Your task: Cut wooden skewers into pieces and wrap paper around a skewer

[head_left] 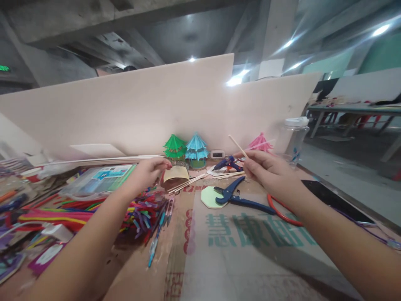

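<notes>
Between the thumb and fingers of my right hand (266, 167) is a thin wooden stick (237, 146), tilted up to the left. My left hand (152, 172) is raised near a pale yellow curved piece (176, 172), its fingers loosely bent and nothing visible in them. Below and between the hands lie blue-handled cutters (241, 200), their jaws over a pale green octagonal piece (210, 197). Several loose sticks (189, 182) rest beside the yellow piece. A dark blue glue gun (224, 163) lies behind the cutters.
Green (174, 146), blue (196, 147) and pink (261, 142) tiered paper models stand along the board (140, 113). At left are a clear plastic case (94, 184) and a heap of coloured pipe cleaners (142, 215). A clear bottle (293, 142) and black phone (335, 200) are at right.
</notes>
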The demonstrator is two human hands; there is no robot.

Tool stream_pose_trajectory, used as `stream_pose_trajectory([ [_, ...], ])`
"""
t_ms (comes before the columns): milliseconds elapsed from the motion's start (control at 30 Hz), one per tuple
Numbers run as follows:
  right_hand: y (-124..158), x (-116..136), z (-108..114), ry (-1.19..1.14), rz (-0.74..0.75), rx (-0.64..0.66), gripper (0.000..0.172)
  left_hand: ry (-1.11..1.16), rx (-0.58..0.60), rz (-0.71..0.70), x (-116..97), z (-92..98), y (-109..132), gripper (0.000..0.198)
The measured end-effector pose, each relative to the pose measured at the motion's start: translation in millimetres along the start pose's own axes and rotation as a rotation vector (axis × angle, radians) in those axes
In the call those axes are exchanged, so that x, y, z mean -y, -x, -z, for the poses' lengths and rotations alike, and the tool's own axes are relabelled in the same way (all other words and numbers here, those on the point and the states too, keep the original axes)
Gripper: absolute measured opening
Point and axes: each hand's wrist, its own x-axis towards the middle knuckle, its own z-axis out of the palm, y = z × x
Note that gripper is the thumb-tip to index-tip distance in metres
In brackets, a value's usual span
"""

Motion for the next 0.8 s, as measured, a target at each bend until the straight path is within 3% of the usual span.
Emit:
stream_pose_trajectory([
  [200,1,-2,-3,-0.033,-0.006,0.041,0.037,-0.200,-0.023,-0.125,20,-8.5,8,0.032],
  [400,1,0,0,-0.080,-0.021,0.071,0.037,-0.392,0.177,-0.187,44,-27.7,12,0.021],
  [500,0,0,1,-0.110,-0.025,0.078,0.036,-0.486,0.279,-0.134,54,-38.2,13,0.012],
  [633,-1,1,2,-0.134,-0.010,0.113,0.039,-0.596,0.335,0.027,59,-41.8,3,0.028],
  [800,-2,5,10,0.116,0.056,0.134,0.035,-0.671,0.336,0.182,46,-33.9,-11,0.032],
])
